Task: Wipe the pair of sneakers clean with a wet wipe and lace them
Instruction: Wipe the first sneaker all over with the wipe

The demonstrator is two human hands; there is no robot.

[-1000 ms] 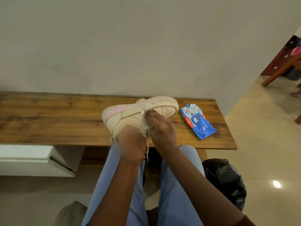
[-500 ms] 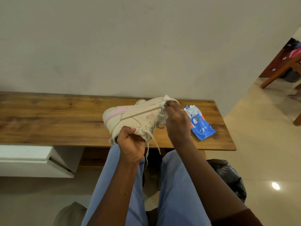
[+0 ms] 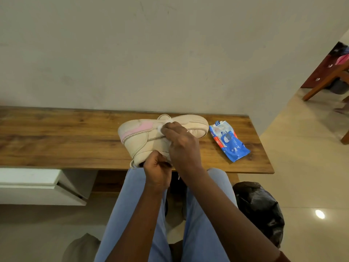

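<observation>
A cream sneaker (image 3: 139, 137) with a pink heel patch is held on its side over the wooden bench (image 3: 56, 140), sole toward the wall. My left hand (image 3: 156, 167) grips it at the opening near the bench's front edge. My right hand (image 3: 181, 142) presses a white wet wipe (image 3: 162, 126) against the sneaker's side, close to the pink patch. Only a small part of the wipe shows beyond my fingers. A lace end hangs below my hands. A second sneaker is not in view.
A blue wet-wipe pack (image 3: 228, 141) lies on the bench to the right of the sneaker. A black plastic bag (image 3: 260, 208) sits on the floor by my right leg. A white drawer unit (image 3: 37, 186) stands under the bench at left. Wooden furniture (image 3: 324, 80) stands far right.
My right hand has slid the wipe from the sneaker's toe end leftward to the middle near the pink patch. My left hand keeps its grip at the opening.
</observation>
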